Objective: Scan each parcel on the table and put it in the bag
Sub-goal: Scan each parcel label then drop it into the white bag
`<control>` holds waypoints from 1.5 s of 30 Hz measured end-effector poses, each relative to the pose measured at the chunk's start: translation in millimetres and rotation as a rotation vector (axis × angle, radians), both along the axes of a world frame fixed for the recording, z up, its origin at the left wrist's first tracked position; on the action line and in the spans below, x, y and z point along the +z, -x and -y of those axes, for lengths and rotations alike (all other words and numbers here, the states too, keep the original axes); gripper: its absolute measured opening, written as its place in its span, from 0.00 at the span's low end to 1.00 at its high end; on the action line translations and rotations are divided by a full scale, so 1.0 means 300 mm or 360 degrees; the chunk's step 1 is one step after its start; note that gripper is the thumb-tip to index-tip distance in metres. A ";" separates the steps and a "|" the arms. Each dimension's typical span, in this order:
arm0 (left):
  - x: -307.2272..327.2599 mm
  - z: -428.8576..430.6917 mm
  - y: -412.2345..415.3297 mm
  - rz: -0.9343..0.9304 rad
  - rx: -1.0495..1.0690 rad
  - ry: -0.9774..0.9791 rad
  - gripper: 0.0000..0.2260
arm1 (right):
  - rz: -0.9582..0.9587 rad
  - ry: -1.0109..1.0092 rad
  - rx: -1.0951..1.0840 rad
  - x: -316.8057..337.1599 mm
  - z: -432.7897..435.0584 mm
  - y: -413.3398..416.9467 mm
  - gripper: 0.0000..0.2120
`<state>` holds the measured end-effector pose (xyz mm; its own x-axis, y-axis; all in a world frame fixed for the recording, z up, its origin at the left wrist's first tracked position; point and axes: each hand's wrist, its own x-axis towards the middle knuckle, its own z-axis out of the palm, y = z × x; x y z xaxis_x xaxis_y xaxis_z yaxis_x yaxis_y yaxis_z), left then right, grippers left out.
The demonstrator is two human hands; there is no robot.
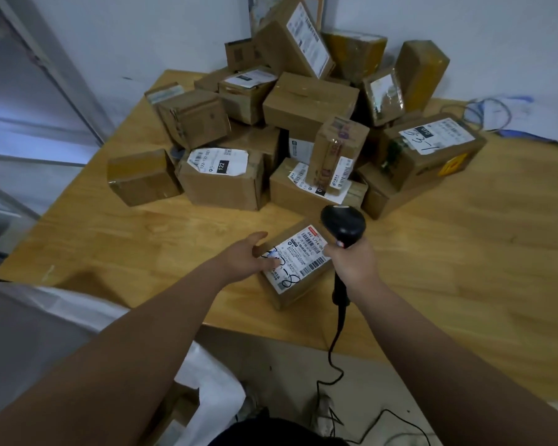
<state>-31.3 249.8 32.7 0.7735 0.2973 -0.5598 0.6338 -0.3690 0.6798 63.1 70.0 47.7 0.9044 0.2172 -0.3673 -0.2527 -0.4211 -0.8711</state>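
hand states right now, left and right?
Left hand: open, fingers resting on the near parcel.
Right hand: closed around the scanner handle.

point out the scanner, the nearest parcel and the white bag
scanner (pixel 343 224), head view, on its black head
nearest parcel (pixel 303 262), head view, on its white label
white bag (pixel 36 323), head view, on its bare fabric

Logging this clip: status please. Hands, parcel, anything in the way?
Left hand rests on labelled parcel. Right hand grips scanner by the parcel's right side. Nothing blocking; white bag open at lower left.
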 end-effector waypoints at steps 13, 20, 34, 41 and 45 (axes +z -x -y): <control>-0.025 0.062 -0.075 0.0040 0.0240 -0.0009 0.42 | -0.0010 0.0275 0.0443 -0.004 0.132 0.049 0.11; -0.060 0.059 -0.089 0.0049 0.0418 0.0531 0.30 | -0.0015 0.0151 0.0431 -0.040 0.162 0.090 0.08; 0.103 0.017 -0.113 0.0824 0.0482 0.0254 0.16 | 0.0182 -0.0075 0.0248 0.090 0.146 0.045 0.09; 0.094 -0.004 -0.092 0.0916 0.0628 0.0248 0.15 | 0.0056 0.0051 0.0249 0.098 0.113 0.066 0.11; 0.086 -0.012 -0.100 0.0907 0.0634 0.0258 0.14 | 0.0037 0.0042 0.0257 0.096 0.114 0.069 0.09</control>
